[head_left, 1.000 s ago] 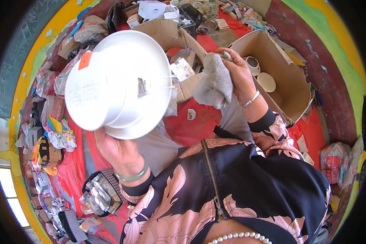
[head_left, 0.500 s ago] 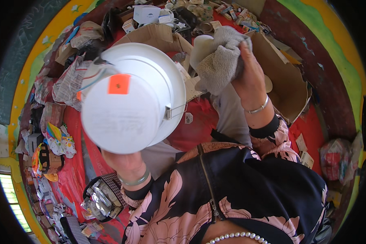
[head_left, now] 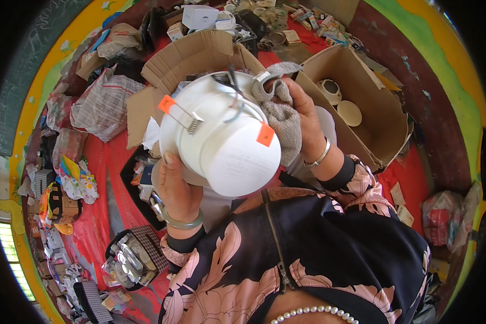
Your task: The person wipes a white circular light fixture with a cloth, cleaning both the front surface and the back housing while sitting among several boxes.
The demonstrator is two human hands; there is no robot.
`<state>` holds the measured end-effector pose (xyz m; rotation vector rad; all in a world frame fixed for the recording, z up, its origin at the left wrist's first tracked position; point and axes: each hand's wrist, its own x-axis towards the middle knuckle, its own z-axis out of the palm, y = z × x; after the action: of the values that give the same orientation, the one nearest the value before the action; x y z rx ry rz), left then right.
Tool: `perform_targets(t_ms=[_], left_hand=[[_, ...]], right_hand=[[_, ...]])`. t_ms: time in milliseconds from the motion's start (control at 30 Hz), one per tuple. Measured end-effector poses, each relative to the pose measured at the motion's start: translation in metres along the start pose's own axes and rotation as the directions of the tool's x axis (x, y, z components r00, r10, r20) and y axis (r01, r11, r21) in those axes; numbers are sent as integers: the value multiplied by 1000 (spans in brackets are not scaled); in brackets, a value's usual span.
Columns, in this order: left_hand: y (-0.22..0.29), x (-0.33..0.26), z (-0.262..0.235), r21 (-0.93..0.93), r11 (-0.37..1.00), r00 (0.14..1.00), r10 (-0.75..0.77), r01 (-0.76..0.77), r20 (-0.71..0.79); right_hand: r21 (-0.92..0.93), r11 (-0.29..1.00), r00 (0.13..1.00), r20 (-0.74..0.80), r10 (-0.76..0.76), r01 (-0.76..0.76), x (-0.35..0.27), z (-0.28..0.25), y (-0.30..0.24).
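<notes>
A white round recessed downlight (head_left: 243,159) is held up in front of my chest, tilted, with orange stickers, wires and a spring clip on its back. My left hand (head_left: 176,183) grips its rim at the lower left, thumb on the near side. In my right hand (head_left: 306,116) is a grey cloth (head_left: 285,127), bunched and pressed against the light's right rim. The fingertips of that hand are partly hidden by the cloth.
An open cardboard box (head_left: 383,127) at the right holds round white lights. Another opened carton (head_left: 191,56) stands behind my hands. A checked case (head_left: 146,251) of small items and a woven sack (head_left: 105,105) lie to the left. Red sheeting (head_left: 100,216) covers the floor.
The downlight has turned and moved right and down toward my chest. My right hand has brought the cloth from apart to against its rim. My left hand has shifted to the rim's side.
</notes>
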<state>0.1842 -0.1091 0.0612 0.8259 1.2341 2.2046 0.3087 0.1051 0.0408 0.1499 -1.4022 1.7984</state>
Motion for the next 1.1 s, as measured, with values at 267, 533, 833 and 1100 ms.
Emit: perform_targets(t_ms=[267,533,833,1100], left_hand=[[3,1,5,-9,993,990,-116,116,-76],[4,6,1,194,965,981,-189,177,46],[5,23,3,336,909,925,-324,247,196],[-5,28,-5,273,890,886,-423,366,191]], right_hand=[[121,981,982,-102,161,-149,10,-8,-13],[-774,627,989,139,41,83,60,-5,-57],[-767,619,731,519,443,169,71,7,-43],[-905,424,928,191,319,40,96,-20,-54]])
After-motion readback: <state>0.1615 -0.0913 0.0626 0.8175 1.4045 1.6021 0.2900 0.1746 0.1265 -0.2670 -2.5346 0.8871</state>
